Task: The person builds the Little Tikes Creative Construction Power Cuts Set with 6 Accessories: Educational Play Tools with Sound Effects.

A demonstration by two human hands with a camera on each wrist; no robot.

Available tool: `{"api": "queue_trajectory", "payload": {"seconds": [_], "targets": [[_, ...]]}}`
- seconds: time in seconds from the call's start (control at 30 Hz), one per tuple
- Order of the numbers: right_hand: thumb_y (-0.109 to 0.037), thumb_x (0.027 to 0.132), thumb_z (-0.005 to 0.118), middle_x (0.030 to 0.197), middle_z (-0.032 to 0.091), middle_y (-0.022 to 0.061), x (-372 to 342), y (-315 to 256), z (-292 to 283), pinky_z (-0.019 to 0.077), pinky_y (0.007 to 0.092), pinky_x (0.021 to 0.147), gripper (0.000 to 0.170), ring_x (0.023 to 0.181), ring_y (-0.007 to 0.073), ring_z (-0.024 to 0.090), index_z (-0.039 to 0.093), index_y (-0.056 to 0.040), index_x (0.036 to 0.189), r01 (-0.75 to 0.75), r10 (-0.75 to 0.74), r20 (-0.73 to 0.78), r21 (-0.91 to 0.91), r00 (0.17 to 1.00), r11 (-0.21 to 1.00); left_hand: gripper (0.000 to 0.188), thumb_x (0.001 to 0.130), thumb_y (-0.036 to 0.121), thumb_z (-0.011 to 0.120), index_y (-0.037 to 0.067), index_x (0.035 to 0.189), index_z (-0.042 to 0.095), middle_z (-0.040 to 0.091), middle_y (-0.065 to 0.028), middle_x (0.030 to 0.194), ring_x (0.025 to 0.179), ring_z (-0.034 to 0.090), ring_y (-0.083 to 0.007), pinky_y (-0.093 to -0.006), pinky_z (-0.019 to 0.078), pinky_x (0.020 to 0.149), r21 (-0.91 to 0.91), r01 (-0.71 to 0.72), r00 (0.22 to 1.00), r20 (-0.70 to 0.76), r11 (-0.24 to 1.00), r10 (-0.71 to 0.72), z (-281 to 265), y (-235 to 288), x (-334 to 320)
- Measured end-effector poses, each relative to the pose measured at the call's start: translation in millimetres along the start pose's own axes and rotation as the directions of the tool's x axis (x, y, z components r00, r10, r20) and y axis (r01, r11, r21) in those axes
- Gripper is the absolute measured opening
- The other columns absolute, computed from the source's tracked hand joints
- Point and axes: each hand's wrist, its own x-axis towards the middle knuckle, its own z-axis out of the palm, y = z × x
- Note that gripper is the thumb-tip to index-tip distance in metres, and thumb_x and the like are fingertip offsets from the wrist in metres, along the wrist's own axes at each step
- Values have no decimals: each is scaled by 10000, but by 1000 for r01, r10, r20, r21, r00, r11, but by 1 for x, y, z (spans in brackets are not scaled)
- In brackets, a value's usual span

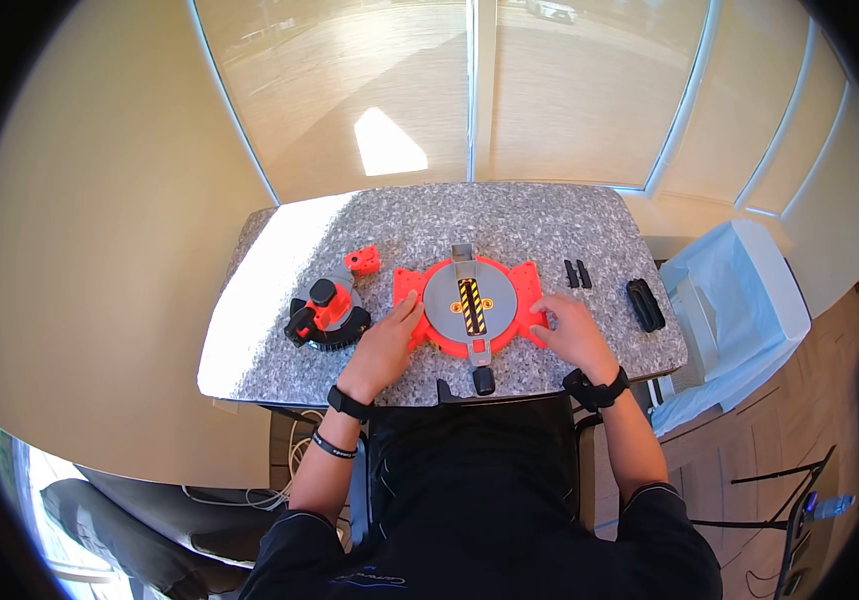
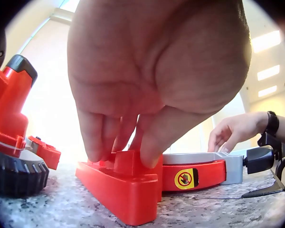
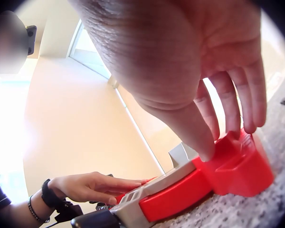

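A red base with a round grey turntable (image 1: 442,312) lies flat on the speckled table, its black knob (image 1: 484,380) toward the person. In the turntable's middle is a yellow-and-black striped strip (image 1: 472,306). The left hand (image 1: 383,348) grips the base's left wing (image 2: 128,190), thumb on the near side and fingertips over the top. On the opposite wing (image 3: 242,164) the right hand (image 1: 574,335) has its thumb and fingertips, fingers bent down around the raised red part.
Left of the base stands a red and black saw-like unit (image 1: 327,312), with a small red block (image 1: 362,261) behind it. To the right lie two thin black pieces (image 1: 577,274) and a black oblong part (image 1: 645,305). A bin with a light-blue liner (image 1: 739,300) stands beyond the table's right edge.
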Motion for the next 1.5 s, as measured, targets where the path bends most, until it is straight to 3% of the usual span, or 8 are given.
{"api": "queue_trajectory", "payload": {"seconds": [0.13, 0.2, 0.43, 0.63, 0.83, 1.03, 1.2, 1.5], "targets": [[-115, 793, 800, 999, 696, 158, 0, 1, 0, 535, 456, 855, 252, 964, 370, 671, 695, -47, 1012, 0, 0, 2, 8, 1000, 1000, 570, 902, 5, 651, 42, 1460, 541, 464, -169, 1585, 1382, 528, -359, -462, 528, 1053, 17, -13, 999, -44, 1000, 14, 3, -1, -1], [-106, 788, 831, 995, 703, 138, 0, 0, -1, 544, 413, 842, 265, 922, 318, 678, 716, -53, 1021, -14, 14, 12, -9, 1000, 1000, 554, 898, 13, 662, 47, 1442, 559, 482, -167, 1567, 1389, 521, -359, -463, 518, 1066, 11, -12, 999, -46, 1000, 13, 0, 5, -3], [-105, 784, 834, 986, 704, 137, -1, 0, 0, 546, 411, 834, 271, 914, 314, 682, 710, -48, 1018, -17, 17, 5, 5, 1000, 1000, 431, 892, 53, 694, 54, 1321, 647, 568, -161, 1438, 1344, 538, -365, -451, 497, 1079, -4, -98, 993, -63, 995, 97, -6, 22, -6], [-102, 780, 833, 995, 708, 141, -1, -4, -3, 547, 411, 837, 279, 915, 318, 683, 710, -46, 1024, -25, 25, 14, -1, 1000, 1000, 410, 902, 82, 695, 47, 1308, 653, 568, -166, 1436, 1330, 547, -370, -451, 496, 1075, -24, -85, 996, -43, 996, 84, -4, 26, -7], [-117, 850, 809, 1023, 726, 139, 2, 5, -4, 570, 378, 840, 231, 923, 282, 708, 722, -35, 1047, -11, 10, 19, 65, 1000, 998, 403, 907, 89, 696, 36, 1304, 654, 567, -180, 1443, 1328, 548, -374, -450, 491, 1081, -27, -105, 993, -53, 994, 104, -3, 25, -7], [-162, 853, 804, 945, 749, 144, 11, 36, -23, 573, 365, 763, 224, 836, 281, 728, 726, -21, 1009, -83, 116, -164, 196, 980, 977, 420, 879, 66, 690, 25, 1294, 645, 566, -188, 1436, 1355, 527, -370, -447, 490, 1095, -32, -101, 994, -45, 994, 99, -2, 25, -6], [-151, 808, 832, 882, 750, 151, 26, 76, -47, 584, 375, 742, 251, 818, 287, 736, 731, -24, 999, -252, 253, -171, 28, 952, 967, 398, 903, 92, 701, 30, 1294, 660, 572, -194, 1443, 1320, 557, -382, -453, 494, 1078, -29, -106, 993, -58, 994, 104, -2, 25, -6], [-210, 686, 906, 889, 752, 152, 62, 138, -54, 587, 412, 758, 320, 834, 316, 740, 732, -53, 905, -412, 388, -146, -211, 910, 887, 398, 892, 89, 704, 29, 1284, 666, 580, -202, 1435, 1314, 561, -386, -454, 495, 1076, -35, -101, 993, -63, 994, 98, 1, 24, -4]]}}
